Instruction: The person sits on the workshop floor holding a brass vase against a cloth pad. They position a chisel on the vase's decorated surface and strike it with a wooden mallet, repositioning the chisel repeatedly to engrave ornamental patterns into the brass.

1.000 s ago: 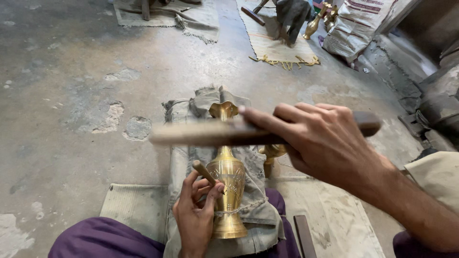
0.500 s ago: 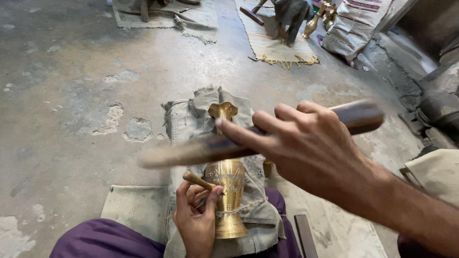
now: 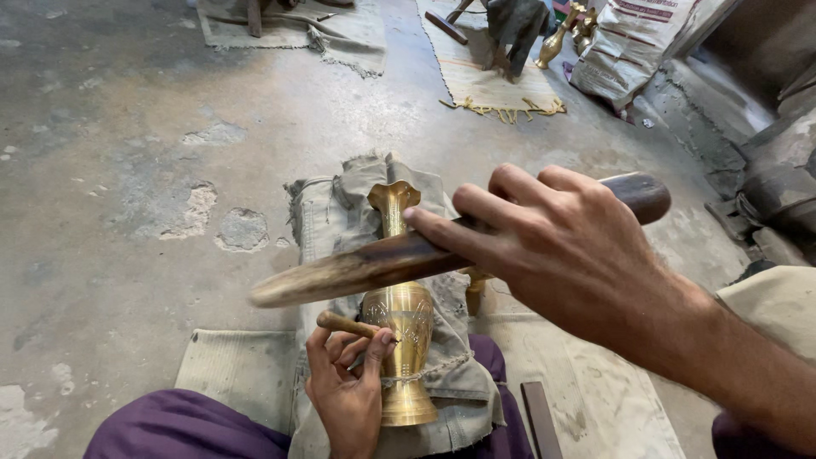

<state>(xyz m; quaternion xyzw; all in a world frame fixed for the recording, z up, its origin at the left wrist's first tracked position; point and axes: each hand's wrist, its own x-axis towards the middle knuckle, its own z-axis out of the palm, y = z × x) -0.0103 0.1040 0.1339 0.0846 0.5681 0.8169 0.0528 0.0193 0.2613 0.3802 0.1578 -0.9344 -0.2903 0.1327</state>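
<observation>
A brass vase (image 3: pixel 401 340) lies lengthwise on a grey cloth-covered block (image 3: pixel 340 212) between my knees, its flared mouth pointing away from me. My left hand (image 3: pixel 347 387) rests against the vase body and pinches a small wooden-handled chisel (image 3: pixel 344 324) whose tip touches the engraved belly. My right hand (image 3: pixel 561 246) is raised above the vase and grips a long dark wooden stick (image 3: pixel 365 265), held almost level, its pale end pointing left.
Cracked concrete floor all around. A woven mat (image 3: pixel 234 365) lies under the block, a dark flat bar (image 3: pixel 541 421) beside my right leg. Far back are a fringed mat (image 3: pixel 484 81), more brass pieces (image 3: pixel 557 42) and a white sack (image 3: pixel 629 42).
My right hand with the stick has dipped its left end downward and come back up over the chisel. The left hand and vase have stayed in place.
</observation>
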